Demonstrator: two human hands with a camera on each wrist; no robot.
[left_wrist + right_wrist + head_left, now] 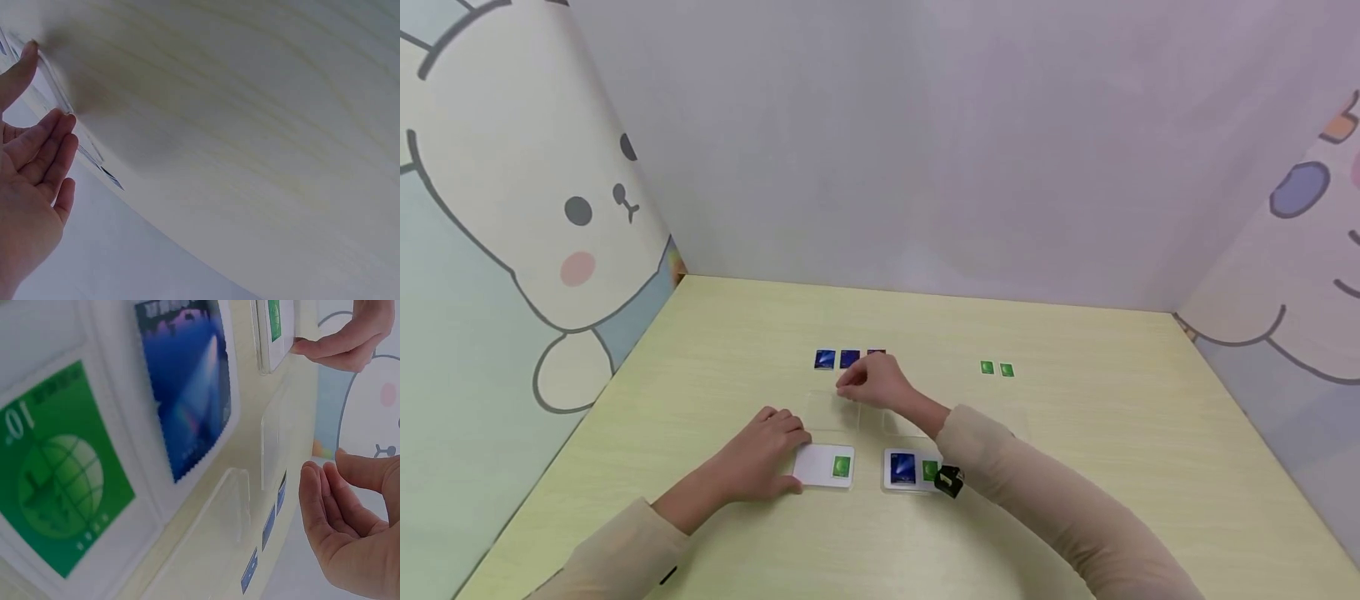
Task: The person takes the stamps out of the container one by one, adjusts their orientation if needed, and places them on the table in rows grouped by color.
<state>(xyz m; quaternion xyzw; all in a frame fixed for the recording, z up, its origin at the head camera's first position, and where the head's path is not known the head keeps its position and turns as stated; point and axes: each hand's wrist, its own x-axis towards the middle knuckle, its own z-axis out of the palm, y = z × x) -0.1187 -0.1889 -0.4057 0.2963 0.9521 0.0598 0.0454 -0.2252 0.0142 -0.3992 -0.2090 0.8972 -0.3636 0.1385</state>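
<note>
My left hand (pixel 760 457) grips a white card (pixel 812 465) bearing a green stamp (pixel 841 467), with thumb and fingertips at opposite edges of its left end. In the left wrist view only the card's thin edge shows between them. My right hand (pixel 876 383), its fingers loosely curled, hovers by a row of blue and dark stamps (pixel 824 360), partly covering the rightmost one. Nothing shows between its fingertips in the right wrist view. Below my right forearm lies another white card (pixel 112 337), with a blue stamp (pixel 190 387) and a green globe stamp (pixel 65 469).
Clear plastic pieces (pixel 832 411) lie between the cards and the stamp row. Two green stamps (pixel 987 367) lie side by side farther right on the pale wooden table (pixel 1112 400). A small black device (pixel 950 481) sits at my right wrist. Printed cloth walls (pixel 880 150) stand around the table.
</note>
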